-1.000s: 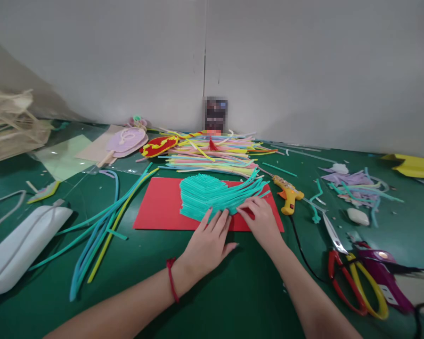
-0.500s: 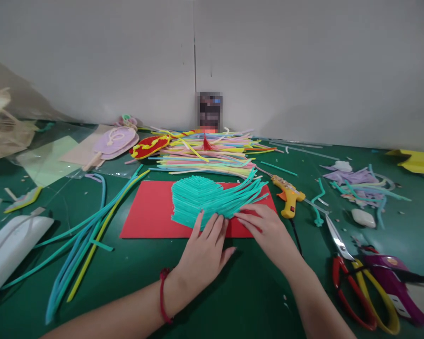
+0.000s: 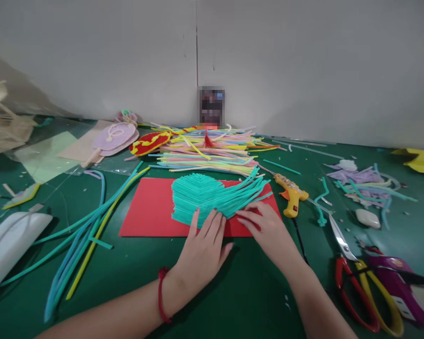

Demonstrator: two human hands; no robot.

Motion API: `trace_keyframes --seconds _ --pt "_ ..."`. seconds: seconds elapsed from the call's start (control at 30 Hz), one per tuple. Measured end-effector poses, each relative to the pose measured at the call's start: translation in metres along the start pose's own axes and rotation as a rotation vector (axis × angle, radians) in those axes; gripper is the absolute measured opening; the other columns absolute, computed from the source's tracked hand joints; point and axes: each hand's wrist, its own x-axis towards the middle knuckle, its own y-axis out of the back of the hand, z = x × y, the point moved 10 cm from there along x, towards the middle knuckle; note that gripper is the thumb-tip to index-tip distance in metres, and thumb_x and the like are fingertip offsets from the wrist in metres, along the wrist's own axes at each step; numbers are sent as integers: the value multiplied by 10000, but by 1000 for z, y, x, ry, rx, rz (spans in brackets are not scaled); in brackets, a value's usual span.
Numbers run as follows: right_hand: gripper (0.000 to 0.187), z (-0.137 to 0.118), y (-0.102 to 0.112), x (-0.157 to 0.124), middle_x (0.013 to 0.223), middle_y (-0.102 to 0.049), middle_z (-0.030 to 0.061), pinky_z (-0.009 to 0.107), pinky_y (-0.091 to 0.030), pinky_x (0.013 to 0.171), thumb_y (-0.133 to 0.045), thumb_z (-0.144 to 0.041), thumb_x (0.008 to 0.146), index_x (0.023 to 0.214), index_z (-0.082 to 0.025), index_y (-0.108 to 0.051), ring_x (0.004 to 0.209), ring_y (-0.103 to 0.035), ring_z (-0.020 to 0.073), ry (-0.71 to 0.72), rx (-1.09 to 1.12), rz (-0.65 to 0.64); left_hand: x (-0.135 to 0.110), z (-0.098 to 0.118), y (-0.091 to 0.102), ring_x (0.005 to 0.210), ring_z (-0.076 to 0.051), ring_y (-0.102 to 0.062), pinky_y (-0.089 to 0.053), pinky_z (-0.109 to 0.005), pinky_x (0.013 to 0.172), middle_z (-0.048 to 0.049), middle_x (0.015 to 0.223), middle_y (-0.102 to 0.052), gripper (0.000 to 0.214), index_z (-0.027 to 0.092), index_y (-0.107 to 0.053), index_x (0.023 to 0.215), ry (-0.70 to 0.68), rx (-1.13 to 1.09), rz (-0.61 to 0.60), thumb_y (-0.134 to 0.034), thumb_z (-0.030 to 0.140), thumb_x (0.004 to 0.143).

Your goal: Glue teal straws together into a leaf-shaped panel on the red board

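A teal leaf-shaped piece made of pipe cleaners [image 3: 196,195] lies on a red sheet [image 3: 144,207], its loose ends fanning to the right. My left hand [image 3: 205,249] rests over its lower edge, fingers stretched and pressing flat, thumb apart. Just to the right, my right hand [image 3: 266,228] has its fingers and thumb drawn together at the lowest strands, apparently pinching a pipe cleaner there. The fingertips partly hide what they hold.
A yellow glue gun [image 3: 291,194] lies right of the sheet, scissors [image 3: 349,263] and a purple tool [image 3: 395,282] farther right. Loose pipe cleaners [image 3: 88,230] lie at left. Behind the sheet is a multicoloured pipe-cleaner pile [image 3: 212,157], beside a lilac fan [image 3: 115,139].
The view has shifted slightly. Both hands stay at the lower edge of the teal piece, with little visible change in their hold.
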Motion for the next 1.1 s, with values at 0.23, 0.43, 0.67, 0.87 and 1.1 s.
trace_keyframes --seconds 0.23,0.43,0.67,0.87,1.1 --pt "199 3 -5 0 945 -586 89 396 -497 792 -523 -348 905 980 -226 -662 900 -574 231 -34 -38 34 0 -3 0 1233 -237 -500 -10 -472 1179 -89 1259 -623 425 122 -615 1202 15 -5 6 -346 357 971" --pt "205 6 -4 3 1004 -573 110 446 -479 828 -562 -406 871 891 -213 -630 962 -566 264 -61 -94 62 0 -4 -1 1229 -249 -504 -78 -491 1175 -92 1264 -618 414 129 -613 1210 18 -2 -12 -365 354 964" --pt "149 9 4 2 1052 -579 104 451 -474 854 -598 -364 850 833 -231 -664 1015 -558 270 -44 -84 116 0 -2 -2 1248 -251 -486 -80 -492 1174 -94 1285 -603 421 127 -616 1209 11 25 -26 -370 364 963" --pt "136 15 4 1 1067 -608 87 448 -471 870 -587 -329 864 818 -241 -680 1016 -574 256 -43 -51 103 -1 -2 -4 1263 -250 -470 -38 -496 1173 -94 1294 -596 423 136 -598 1231 6 29 -30 -360 366 967" --pt "162 23 2 1 1015 -646 74 432 -473 864 -552 -339 887 875 -248 -685 970 -609 236 -57 11 79 -3 -3 -8 1254 -263 -482 -117 -523 1153 -97 1290 -590 419 215 -561 1277 8 6 -58 -394 417 950"
